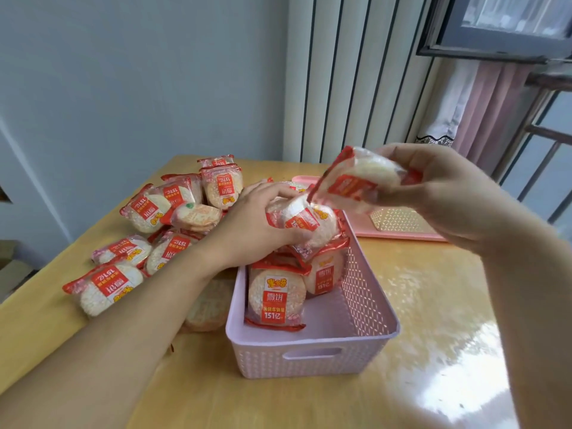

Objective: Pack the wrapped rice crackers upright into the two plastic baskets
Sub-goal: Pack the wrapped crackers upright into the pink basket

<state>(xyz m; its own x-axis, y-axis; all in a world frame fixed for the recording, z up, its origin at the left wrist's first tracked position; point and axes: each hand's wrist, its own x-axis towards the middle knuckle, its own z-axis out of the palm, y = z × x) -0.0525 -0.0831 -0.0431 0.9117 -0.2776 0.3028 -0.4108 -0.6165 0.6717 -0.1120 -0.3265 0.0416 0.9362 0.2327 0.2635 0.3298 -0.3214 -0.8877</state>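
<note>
The right hand's fingers (399, 168) pinch one wrapped rice cracker (362, 178) above the lilac basket (312, 351). The left hand (260, 218) clasps another packet (306, 221) onto the upright row, probably steadying it. Loose packets (148, 224) wait on the counter (433, 305); the pink basket (399, 227) stands behind.

On the yellow desk (418, 305), a pale pink basket (312, 354) stands near the front edge, with wrapped rice crackers (275, 297) upright in its far half. The left hand (257, 224) grips 1 wrapped cracker (309, 224) over the basket's far end. The right hand (433, 187) holds another packet (362, 178) in the air, tilted, pinched in its fingers (399, 150). A loose heap of packets (161, 212) lies toward the left edge. A 2nd pink basket (402, 224) sits behind, toward the far right corner.
</note>
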